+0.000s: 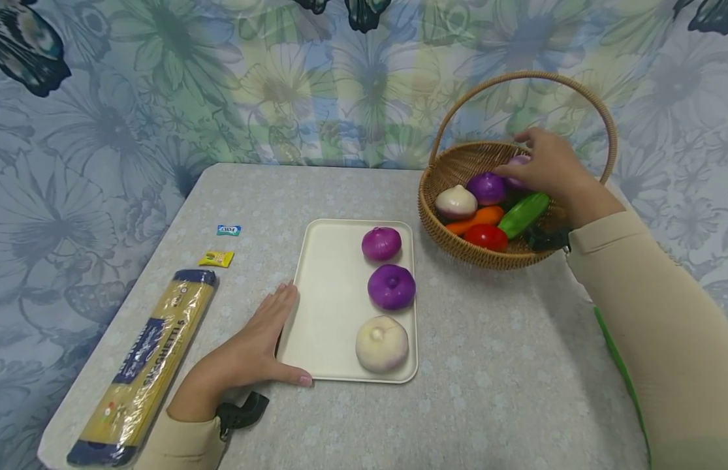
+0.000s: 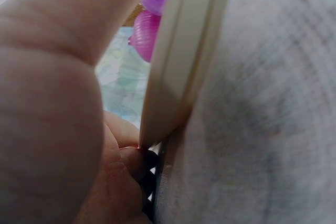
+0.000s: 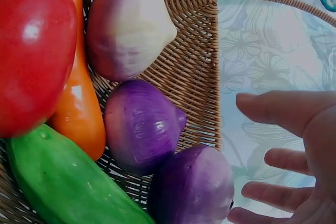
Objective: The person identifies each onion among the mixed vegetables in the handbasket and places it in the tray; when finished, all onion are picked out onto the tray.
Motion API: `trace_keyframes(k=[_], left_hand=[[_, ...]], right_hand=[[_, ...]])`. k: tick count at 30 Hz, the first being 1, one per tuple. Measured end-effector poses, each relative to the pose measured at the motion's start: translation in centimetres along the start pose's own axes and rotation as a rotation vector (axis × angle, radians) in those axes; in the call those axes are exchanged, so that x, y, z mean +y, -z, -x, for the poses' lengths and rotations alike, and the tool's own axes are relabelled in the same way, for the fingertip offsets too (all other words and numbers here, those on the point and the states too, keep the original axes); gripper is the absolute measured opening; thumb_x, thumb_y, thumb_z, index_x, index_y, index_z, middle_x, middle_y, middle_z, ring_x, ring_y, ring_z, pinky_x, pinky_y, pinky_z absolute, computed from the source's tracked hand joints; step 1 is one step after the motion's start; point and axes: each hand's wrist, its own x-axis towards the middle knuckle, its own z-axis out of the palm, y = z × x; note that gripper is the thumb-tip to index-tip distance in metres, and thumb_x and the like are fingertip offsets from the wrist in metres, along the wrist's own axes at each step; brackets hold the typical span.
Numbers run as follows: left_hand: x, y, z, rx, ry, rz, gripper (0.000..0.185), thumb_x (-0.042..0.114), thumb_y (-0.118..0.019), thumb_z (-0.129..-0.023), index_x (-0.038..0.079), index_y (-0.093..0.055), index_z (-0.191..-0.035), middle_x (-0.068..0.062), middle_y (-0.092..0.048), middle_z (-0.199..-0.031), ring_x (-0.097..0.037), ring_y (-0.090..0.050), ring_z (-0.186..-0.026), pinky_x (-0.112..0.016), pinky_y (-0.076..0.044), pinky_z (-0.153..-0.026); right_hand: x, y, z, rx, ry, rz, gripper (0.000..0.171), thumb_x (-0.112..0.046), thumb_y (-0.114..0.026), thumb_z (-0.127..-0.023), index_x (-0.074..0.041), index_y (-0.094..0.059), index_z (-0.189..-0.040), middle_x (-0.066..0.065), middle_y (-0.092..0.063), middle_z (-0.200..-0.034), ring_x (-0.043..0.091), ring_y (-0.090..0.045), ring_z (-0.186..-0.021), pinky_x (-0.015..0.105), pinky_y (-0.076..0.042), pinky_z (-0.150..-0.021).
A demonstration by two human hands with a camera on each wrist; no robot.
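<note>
Three onions are already lined up on the tray (image 1: 328, 300): two purple, one white (image 1: 382, 344). Tray edge is steadied by the left hand (image 1: 254, 352), fingers flat. In the basket (image 1: 458, 245), a purple onion (image 3: 193, 186) is reached for by the right hand (image 1: 546, 166), fingers spread, not closed; another purple (image 3: 140, 124) and a white remain, judged about half done.

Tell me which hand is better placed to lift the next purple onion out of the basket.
Right. The right hand is already inside the basket, fingers spread over a purple onion. The left hand lies flat against the tray, far across the table.
</note>
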Motion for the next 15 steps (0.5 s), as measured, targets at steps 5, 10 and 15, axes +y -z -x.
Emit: trace_keyframes(k=[5, 10, 15], left_hand=[[-0.1, 0.0, 0.0, 0.001, -0.003, -0.002, 0.159, 0.070, -0.095, -0.058, -0.003, -0.005, -0.167, -0.019, 0.001, -0.174, -0.032, 0.006, -0.159, -0.049, 0.003, -0.126], [-0.1, -0.1, 0.0, 0.004, -0.006, -0.004, 0.159, 0.070, -0.095, -0.058, -0.003, -0.005, -0.167, -0.019, 0.001, -0.174, -0.032, 0.006, -0.159, -0.049, 0.002, -0.126], [-0.2, -0.1, 0.0, -0.001, -0.003, 0.000, 0.159, 0.070, -0.095, -0.058, -0.003, -0.005, -0.167, -0.019, 0.001, -0.174, -0.031, 0.007, -0.159, -0.049, 0.003, -0.126]], right_hand=[[0.3, -0.2, 0.1, 0.026, -0.025, 0.007, 0.085, -0.035, -0.076, -0.097, 0.011, -0.036, -0.155, 0.041, -0.041, -0.150, 0.056, -0.043, -0.135, 0.066, -0.035, -0.113], [0.7, -0.3, 0.1, 0.036, -0.051, 0.013, 0.083, -0.035, -0.074, -0.097, 0.013, -0.037, -0.154, 0.041, -0.045, -0.146, 0.054, -0.048, -0.126, 0.066, -0.041, -0.108], [1.1, -0.6, 0.1, 0.060, -0.061, 0.043, 0.080, -0.036, -0.073, -0.097, 0.014, -0.041, -0.150, 0.041, -0.049, -0.141, 0.052, -0.051, -0.120, 0.065, -0.045, -0.102]])
